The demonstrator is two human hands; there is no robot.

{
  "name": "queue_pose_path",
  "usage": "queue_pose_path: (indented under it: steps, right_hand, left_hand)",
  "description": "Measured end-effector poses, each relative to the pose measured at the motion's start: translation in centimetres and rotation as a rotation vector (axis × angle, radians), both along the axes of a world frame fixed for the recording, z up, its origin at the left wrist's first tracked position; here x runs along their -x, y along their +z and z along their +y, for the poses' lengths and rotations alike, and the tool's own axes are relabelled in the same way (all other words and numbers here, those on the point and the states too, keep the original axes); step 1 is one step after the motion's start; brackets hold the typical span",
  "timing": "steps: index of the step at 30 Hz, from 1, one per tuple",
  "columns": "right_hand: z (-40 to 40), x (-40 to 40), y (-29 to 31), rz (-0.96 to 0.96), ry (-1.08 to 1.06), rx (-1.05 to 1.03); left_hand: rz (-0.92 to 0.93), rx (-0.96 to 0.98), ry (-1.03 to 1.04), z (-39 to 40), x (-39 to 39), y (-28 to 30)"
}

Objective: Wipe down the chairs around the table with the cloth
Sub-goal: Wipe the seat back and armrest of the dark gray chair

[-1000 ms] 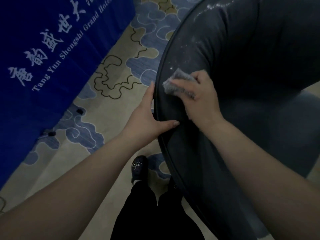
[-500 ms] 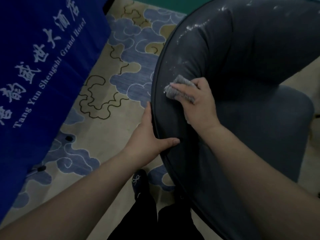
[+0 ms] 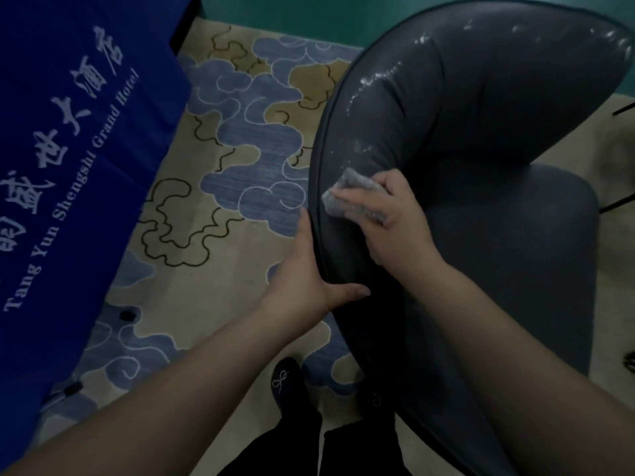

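- Chair (image 3: 481, 149) fills right half of view; dark grey, curved padded back, seat pad lower right; one chair only in frame.
- Far left: blue tablecloth (image 3: 68, 149) with white lettering, hanging down to patterned carpet (image 3: 223, 201); table top itself out of frame.
- Bottom centre: dark shoe (image 3: 285, 379) with small bow, planted on carpet just beside chair back.
- Left hand (image 3: 309, 280) clamped on piped outer edge of chair back: fingers run up along outside of rim, thumb laid across inner face. Reads as a steadying grip on the chair.
- Right hand (image 3: 391, 214) closed on grey cloth (image 3: 347, 194), fingers spread flat over it, pressing it onto inner face of chair back just inside rim. Cloth bunched, mostly under the fingers, one corner showing toward the rim.
- Above cloth: whitish specks and streaks (image 3: 374, 77) scattered along upper curve of back and on to far top edge. Residue or light glare: cannot tell.
- Stretch of back between the two hands shows no such marks; too dim to confirm as cleaned.
- Judgement: mid-wipe on this chair's back, early in task overall.
- Remaining, as far as visible: upper back with the specks, seat pad, outer side of back, legs (hidden). Other chairs not visible, so count of done versus left not determinable.
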State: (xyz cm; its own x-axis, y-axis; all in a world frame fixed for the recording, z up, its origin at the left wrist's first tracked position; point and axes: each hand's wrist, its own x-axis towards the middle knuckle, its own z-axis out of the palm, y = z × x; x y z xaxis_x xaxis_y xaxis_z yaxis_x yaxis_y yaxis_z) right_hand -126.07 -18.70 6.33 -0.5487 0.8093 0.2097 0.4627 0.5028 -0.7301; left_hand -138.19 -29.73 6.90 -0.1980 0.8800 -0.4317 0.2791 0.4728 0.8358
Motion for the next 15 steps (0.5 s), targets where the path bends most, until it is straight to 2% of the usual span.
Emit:
queue_pose_path:
  steps: [3,6,8,11,15]
  right_hand:
    - [-2.3,-1.3,0.2,0.024,0.099,-0.028]
    - [-0.3,-0.2,0.8,-0.073,0.147,-0.134]
    - [2.2,1.5,0.9,-0.116,0.096,-0.186]
    - [4.2,3.0,0.7,-0.065,-0.012,-0.096]
    - [1.3,0.9,-0.3,-0.012,0.044,-0.142]
  left_hand:
    - [-0.032,0.005,-0.012,-0.1,0.6,-0.3]
    - [-0.028,-0.031,-0.025,0.1,1.0,-0.4]
    - [-0.019,-0.060,-0.036,0.3,1.1,-0.5]
    - [-0.023,-0.069,-0.024,0.6,1.4,-0.5]
    - [-0.064,-0.090,0.039,1.3,1.8,-0.7]
